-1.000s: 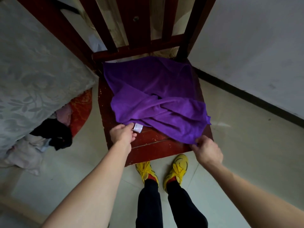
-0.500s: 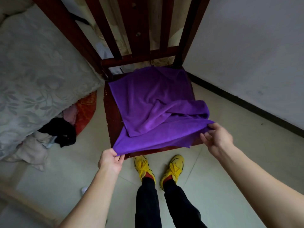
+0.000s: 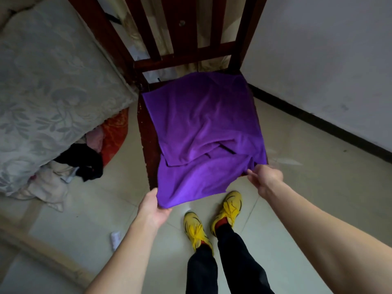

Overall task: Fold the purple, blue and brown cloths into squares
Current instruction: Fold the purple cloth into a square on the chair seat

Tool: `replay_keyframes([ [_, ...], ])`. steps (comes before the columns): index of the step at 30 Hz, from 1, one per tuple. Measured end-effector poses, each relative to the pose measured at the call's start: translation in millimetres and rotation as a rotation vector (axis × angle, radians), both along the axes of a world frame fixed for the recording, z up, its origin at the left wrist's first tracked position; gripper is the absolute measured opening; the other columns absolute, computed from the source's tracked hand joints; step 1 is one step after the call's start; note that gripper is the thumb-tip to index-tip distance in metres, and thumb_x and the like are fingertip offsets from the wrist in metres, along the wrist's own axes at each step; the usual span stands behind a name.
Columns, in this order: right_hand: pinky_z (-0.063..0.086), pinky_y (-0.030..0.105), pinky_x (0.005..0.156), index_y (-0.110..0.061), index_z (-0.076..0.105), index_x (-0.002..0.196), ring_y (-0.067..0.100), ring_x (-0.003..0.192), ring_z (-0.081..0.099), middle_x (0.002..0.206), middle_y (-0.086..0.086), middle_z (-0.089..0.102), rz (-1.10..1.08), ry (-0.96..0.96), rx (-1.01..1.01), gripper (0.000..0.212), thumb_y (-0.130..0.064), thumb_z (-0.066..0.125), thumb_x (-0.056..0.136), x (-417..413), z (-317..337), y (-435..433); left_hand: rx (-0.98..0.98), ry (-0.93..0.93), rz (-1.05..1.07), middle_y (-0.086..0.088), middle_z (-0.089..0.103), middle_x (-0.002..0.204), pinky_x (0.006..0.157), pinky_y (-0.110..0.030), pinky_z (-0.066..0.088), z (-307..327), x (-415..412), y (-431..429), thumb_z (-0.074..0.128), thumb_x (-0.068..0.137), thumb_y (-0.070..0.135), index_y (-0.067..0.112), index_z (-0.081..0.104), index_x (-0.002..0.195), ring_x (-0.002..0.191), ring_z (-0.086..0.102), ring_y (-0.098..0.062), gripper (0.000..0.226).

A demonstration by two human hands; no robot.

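We have the purple cloth (image 3: 203,124) spread over the seat of the chair (image 3: 146,149), with its far edge at the backrest and its near edge hanging off the front toward us. Our left hand (image 3: 153,205) pinches the near left corner and our right hand (image 3: 265,179) the near right one, so that edge runs between them, its left end closer to us. The rest lies straight ahead (one flap is doubled over mid-cloth), so we judge the fold goes away from us, toward the backrest.

Chair seat (image 3: 146,134) (mostly) under purple cloth (image 3: 201,115)
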State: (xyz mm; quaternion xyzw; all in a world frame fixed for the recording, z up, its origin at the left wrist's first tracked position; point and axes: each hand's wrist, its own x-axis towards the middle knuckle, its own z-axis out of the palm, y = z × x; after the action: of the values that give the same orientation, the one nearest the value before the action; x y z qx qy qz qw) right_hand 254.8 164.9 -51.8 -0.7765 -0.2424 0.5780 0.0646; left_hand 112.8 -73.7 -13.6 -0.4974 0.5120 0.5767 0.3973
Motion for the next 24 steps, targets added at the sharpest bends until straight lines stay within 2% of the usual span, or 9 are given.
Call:
replay_keyframes([
  [3,0.047,0.026,0.045,0.002,0.060,0.108,0.016,0.050,0.049,0.079,0.012,0.057,-0.040,-0.171,0.033,0.031,0.002,0.057,0.077,5,-11,-21,0.030,0.028,-0.039,-0.003,0.070,0.054,0.045,-0.024,0.054,-2,-7,-1,0.047,0.093,0.003,0.010,0.061,0.080,0.045,0.067,-0.012,0.021],
  [6,0.046,0.030,0.053,-0.007,0.062,0.089,0.017,0.068,0.048,0.096,0.012,0.056,0.167,-0.084,-0.166,0.021,0.005,0.059,0.072,4,-11,-51,0.040,0.014,-0.049,-0.003,0.070,0.054,0.043,-0.021,0.054,-2,-11,-8,0.050,0.091,0.001,0.008,0.061,0.080,0.045,0.067,-0.012,0.017],
  [8,0.047,0.032,0.060,-0.009,0.063,0.095,0.018,0.079,0.047,0.101,0.007,0.055,0.342,-0.017,-0.239,0.024,0.001,0.065,0.073,-3,-8,-65,0.055,-0.001,-0.083,-0.002,0.070,0.055,0.043,-0.018,0.052,-1,-12,-13,0.050,0.090,0.003,0.009,0.060,0.081,0.046,0.066,-0.010,0.016],
  [10,0.048,0.038,0.075,-0.011,0.059,0.103,0.019,0.088,0.048,0.098,0.003,0.054,0.413,0.016,-0.227,0.030,-0.009,0.074,0.077,-9,-6,-71,0.070,-0.014,-0.139,-0.001,0.070,0.057,0.048,-0.018,0.052,1,-13,-18,0.051,0.090,0.005,0.011,0.060,0.080,0.047,0.066,-0.010,0.014],
  [12,0.046,0.040,0.084,-0.012,0.054,0.097,0.017,0.080,0.049,0.085,0.002,0.054,0.441,0.015,-0.191,0.027,-0.016,0.075,0.081,-9,-5,-73,0.078,-0.019,-0.165,-0.003,0.071,0.061,0.054,-0.020,0.053,3,-16,-26,0.051,0.088,0.005,0.011,0.059,0.079,0.052,0.067,-0.012,0.014],
  [16,0.041,0.029,0.062,-0.010,0.061,0.077,0.017,0.065,0.051,0.078,0.007,0.058,0.429,-0.005,-0.041,0.012,-0.018,0.070,0.080,3,2,-81,0.066,0.034,-0.157,-0.006,0.069,0.060,0.061,-0.026,0.053,7,-26,-43,0.042,0.084,-0.003,0.007,0.054,0.074,0.067,0.063,-0.019,0.019],
  [18,0.039,0.027,0.054,-0.011,0.059,0.069,0.017,0.061,0.050,0.072,0.006,0.058,0.342,-0.011,0.037,0.015,-0.013,0.065,0.082,13,10,-81,0.050,0.058,-0.180,-0.007,0.069,0.059,0.059,-0.024,0.053,7,-26,-49,0.037,0.082,-0.006,0.006,0.053,0.070,0.060,0.064,-0.018,0.023],
  [22,0.042,0.029,0.057,-0.010,0.054,0.071,0.020,0.064,0.052,0.077,0.011,0.060,0.302,-0.006,0.140,0.022,-0.020,0.068,0.084,34,38,-79,-0.025,0.068,-0.323,-0.007,0.059,0.062,0.045,-0.018,0.045,9,-14,-57,0.040,0.069,-0.004,0.009,0.047,0.069,0.048,0.057,-0.019,0.015],
  [24,0.046,0.032,0.061,-0.012,0.053,0.072,0.021,0.067,0.057,0.078,0.010,0.062,0.291,0.029,0.143,0.025,-0.024,0.073,0.082,42,54,-76,-0.120,0.080,-0.363,-0.003,0.054,0.049,0.036,-0.012,0.036,13,-4,-59,0.033,0.072,-0.007,0.009,0.043,0.066,0.038,0.051,-0.017,0.021],
])
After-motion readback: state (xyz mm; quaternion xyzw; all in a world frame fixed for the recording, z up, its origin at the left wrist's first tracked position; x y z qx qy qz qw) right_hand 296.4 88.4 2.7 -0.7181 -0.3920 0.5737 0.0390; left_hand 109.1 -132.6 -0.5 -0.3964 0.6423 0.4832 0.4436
